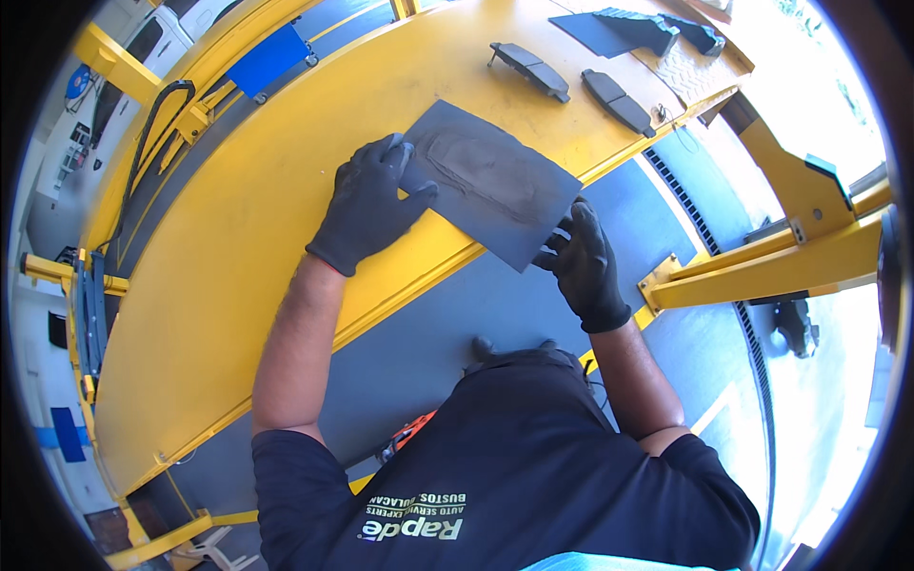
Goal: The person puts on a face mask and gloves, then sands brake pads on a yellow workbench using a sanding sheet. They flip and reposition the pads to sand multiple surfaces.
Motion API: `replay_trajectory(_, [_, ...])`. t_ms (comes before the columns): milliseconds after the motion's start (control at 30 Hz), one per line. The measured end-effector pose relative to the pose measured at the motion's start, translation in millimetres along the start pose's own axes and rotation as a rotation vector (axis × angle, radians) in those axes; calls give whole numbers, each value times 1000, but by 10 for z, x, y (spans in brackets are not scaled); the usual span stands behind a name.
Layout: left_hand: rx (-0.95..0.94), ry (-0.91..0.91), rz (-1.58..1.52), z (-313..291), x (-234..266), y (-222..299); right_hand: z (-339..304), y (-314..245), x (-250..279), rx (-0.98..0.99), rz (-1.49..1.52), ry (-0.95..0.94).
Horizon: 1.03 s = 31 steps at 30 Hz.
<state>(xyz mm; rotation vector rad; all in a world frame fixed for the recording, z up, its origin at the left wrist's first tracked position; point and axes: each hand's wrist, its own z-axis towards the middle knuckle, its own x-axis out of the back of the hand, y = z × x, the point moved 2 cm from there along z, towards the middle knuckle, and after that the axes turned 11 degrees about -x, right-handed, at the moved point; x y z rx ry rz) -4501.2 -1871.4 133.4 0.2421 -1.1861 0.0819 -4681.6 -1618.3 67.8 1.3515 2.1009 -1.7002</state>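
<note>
A dark grey sheet of sandpaper [495, 181], rubbed in a rounded outline across its middle, is held up between my two black-gloved hands. My left hand [367, 205] pinches its left edge, the thumb lying over the top face. At the right corner, my right hand [588, 265] grips the sheet, with some of its fingers hidden behind it. Beyond the sheet, two brake pads lie on the yellow platform: one brake pad [531, 72] with a small metal tab at its left end, and another brake pad [619, 103] nearer the right edge.
The long yellow platform [257, 219] runs across in front of me. At its far right lie black ridged blocks [640, 30] beside another dark sheet [586, 34]. A yellow lift arm [771, 262] juts in from the right. A blue wheeled cart [269, 63] stands beyond the platform.
</note>
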Motion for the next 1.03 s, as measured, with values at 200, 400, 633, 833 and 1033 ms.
replay_trajectory(200, [-29,8,83,-79,-64,621,-313,33,176,212,-360,-18])
replay_trajectory(400, [-53,205,-146,80,-118,1436,-799,2,1107,553,-616,92])
replay_trajectory(633, [11,383,-771,-135,-906,2840,-2264,171,2593,223,2,222])
replay_trajectory(833, [443,-9,-1366,-401,-3475,3396,-3848,669,4073,306,176,534])
replay_trajectory(1033, [852,-979,-864,-1739,-5219,4219,-5255,1035,5457,426,392,753])
